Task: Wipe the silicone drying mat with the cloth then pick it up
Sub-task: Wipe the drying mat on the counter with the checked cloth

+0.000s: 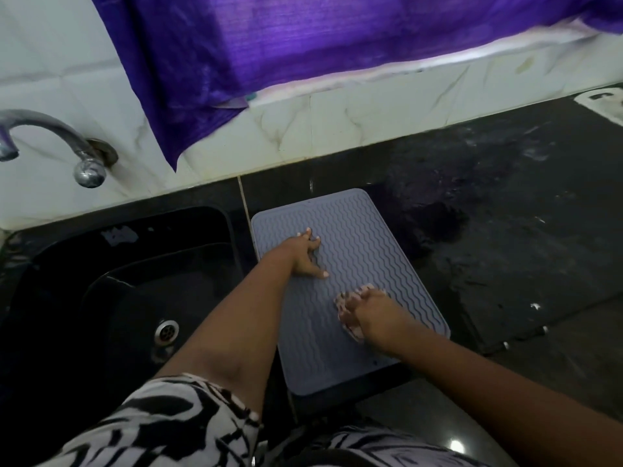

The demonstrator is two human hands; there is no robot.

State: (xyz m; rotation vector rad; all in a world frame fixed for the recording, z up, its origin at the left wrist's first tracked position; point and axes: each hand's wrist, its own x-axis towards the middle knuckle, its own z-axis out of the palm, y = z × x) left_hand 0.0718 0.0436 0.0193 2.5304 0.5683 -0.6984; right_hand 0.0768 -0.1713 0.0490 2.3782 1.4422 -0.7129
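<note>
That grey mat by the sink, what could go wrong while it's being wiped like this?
The mat overhangs the counter's front edge, so a hard wipe by the right hand with the cloth might drag it off. The left hand pins only the far part. The counter looks wet, so the mat may slide.

The silicone drying mat (pixel 354 251) is coloured a muted grey-blue and is covered with a raised pattern of wavy, zigzag ridges. Under the right grip (pixel 367 315) a pale pinkish-white cloth (pixel 347 318) is seen. The table (pixel 505 214) beside the right grip is black with faint pale smears and specks. Left of the left grip (pixel 305 257), a black sink (pixel 67 264) with a silver drain is shown. Beyond both grips, white marbled tiles (pixel 337 129) and a vivid purple curtain (pixel 269 45) are seen. The sleeve (pixel 151 426) is patterned in black and white.
</note>
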